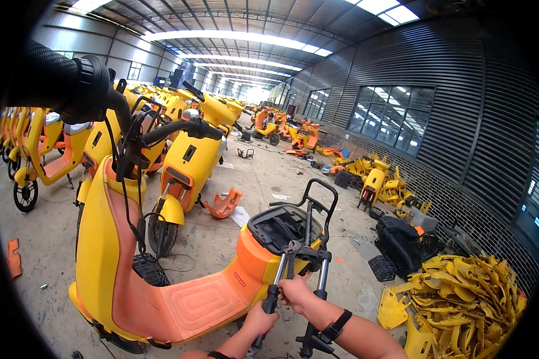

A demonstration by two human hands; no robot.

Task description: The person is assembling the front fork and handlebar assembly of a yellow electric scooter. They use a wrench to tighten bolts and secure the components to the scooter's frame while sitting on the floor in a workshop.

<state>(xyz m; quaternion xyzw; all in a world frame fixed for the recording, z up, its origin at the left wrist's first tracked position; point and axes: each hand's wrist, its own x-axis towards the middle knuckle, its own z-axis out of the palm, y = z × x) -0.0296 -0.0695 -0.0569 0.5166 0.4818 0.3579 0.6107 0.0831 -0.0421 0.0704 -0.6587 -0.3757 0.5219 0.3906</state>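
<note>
What looks like a scooter's front fork (324, 278), with two silver tubes and black lower legs, leans against the rear of a yellow and orange electric scooter (242, 272). My left hand (259, 321) is closed around the black lower part of one leg. In my right hand (297, 294), just above and to the right, is a grey wrench (291, 254) whose head points up beside the fork's black clamp. Its handle is partly hidden by my fingers. Beyond the clamp are the scooter's open black seat base (276, 225) and black rear rack (323, 197). Handlebars (179, 127) hang off the scooter's front column with loose cables.
Rows of yellow scooters (188, 158) stand on the left and far back. A heap of broken yellow panels (461, 299) lies at the right, with black baskets (382, 268) beside it. An orange panel (224, 204) lies on the floor beyond the scooter. A brick wall (461, 227) runs along the right.
</note>
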